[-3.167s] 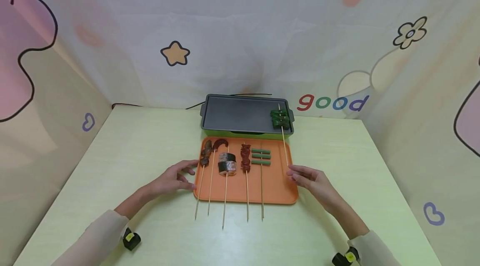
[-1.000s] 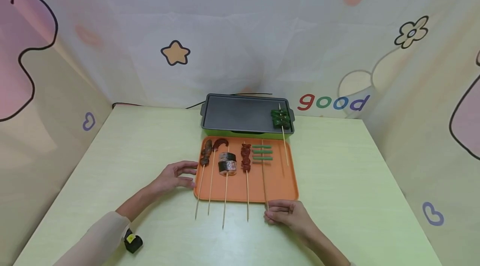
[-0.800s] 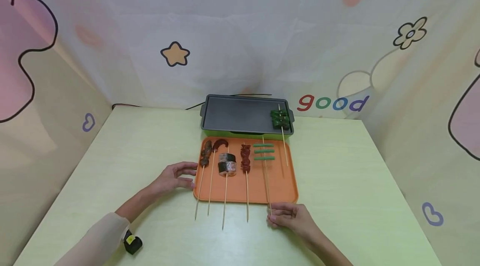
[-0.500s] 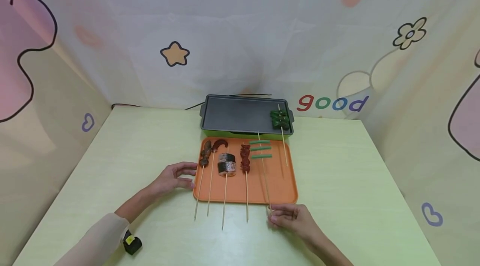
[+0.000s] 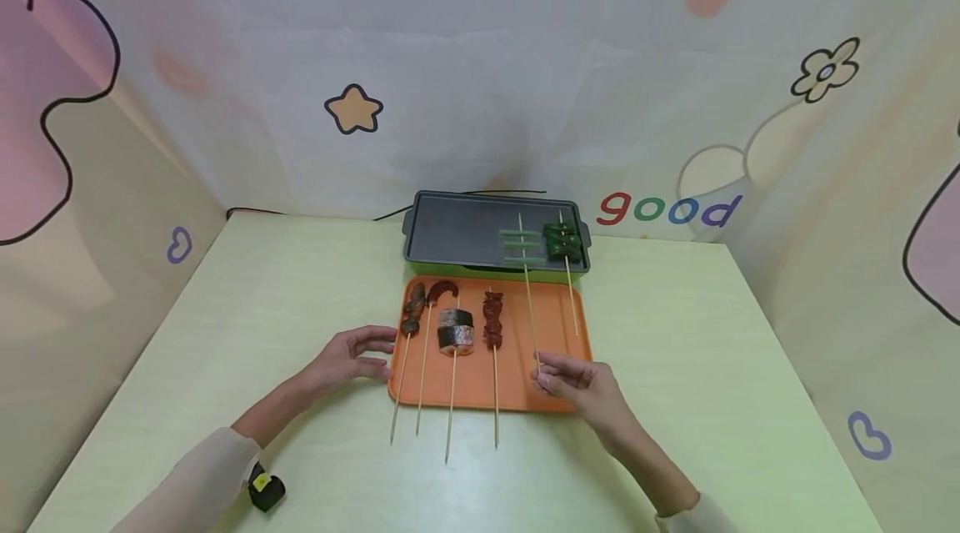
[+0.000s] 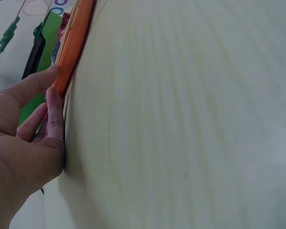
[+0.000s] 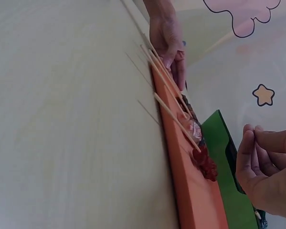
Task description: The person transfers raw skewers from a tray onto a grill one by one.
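My right hand (image 5: 581, 389) pinches the lower end of a skewer with several green bean-like sticks (image 5: 522, 246). Those sticks overlap the right part of a dark grill plate (image 5: 457, 228) and look blurred. Left of them, on the orange tray (image 5: 551, 333), lie a skewer of red meat (image 5: 492, 320), a black-and-white roll skewer (image 5: 455, 331), a dark red curled piece on a skewer (image 5: 442, 291) and a brown skewer (image 5: 412, 309). My left hand (image 5: 348, 356) touches the tray's left edge with extended fingers, and the left wrist view shows its fingertips at the orange rim (image 6: 75, 45).
A skewer of dark green leafy pieces (image 5: 562, 241) rests at the grill's right end, its stick reaching over the tray. The grill has a green base (image 5: 495, 272) and stands against a printed cloth backdrop (image 5: 450, 57). A black cord (image 5: 258, 209) lies along the back.
The right hand let go of the leafy skewer, took the green-stick skewer off the tray and carried it forward over the grill. The left hand stays at the tray's edge.
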### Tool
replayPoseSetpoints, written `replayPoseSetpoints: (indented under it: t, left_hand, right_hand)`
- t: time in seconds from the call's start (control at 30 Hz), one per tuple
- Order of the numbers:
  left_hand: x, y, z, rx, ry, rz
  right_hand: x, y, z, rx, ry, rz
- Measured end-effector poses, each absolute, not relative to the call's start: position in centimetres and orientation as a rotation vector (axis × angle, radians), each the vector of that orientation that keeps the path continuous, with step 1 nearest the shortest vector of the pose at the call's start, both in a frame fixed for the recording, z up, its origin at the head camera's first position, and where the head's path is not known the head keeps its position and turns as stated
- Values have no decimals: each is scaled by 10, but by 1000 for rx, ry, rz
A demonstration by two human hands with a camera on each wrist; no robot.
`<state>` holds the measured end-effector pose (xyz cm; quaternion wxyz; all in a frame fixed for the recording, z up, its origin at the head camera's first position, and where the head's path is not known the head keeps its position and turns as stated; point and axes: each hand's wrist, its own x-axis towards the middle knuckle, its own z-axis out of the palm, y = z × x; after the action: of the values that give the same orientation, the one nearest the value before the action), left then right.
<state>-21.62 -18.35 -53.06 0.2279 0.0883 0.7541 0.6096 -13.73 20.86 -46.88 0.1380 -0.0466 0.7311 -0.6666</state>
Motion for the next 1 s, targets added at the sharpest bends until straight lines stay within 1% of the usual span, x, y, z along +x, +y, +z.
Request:
replayPoseSetpoints:
  t: [0.2,0.37,0.63,0.8,1.0]
  left_hand:
    - [-215,-182,-530,281,2075,1688]
    - [-214,-183,-529,242,2072,1695]
    - [-213,-184,-529,268,2055,1703]
    - [-213,-184,-528,257,2043,1714]
    - [-212,-184,-528,266,2040,1719]
  right_hand:
    - [-164,206,-449,-55,2189,-1919]
    - [-192,204,-435,-16,2226,-1906]
    - [-233,203,-429,-9,2218,-1886]
    - [-244,200,-430,24,2175,-1896]
    - [-244,196,-430,85,2167,-1873]
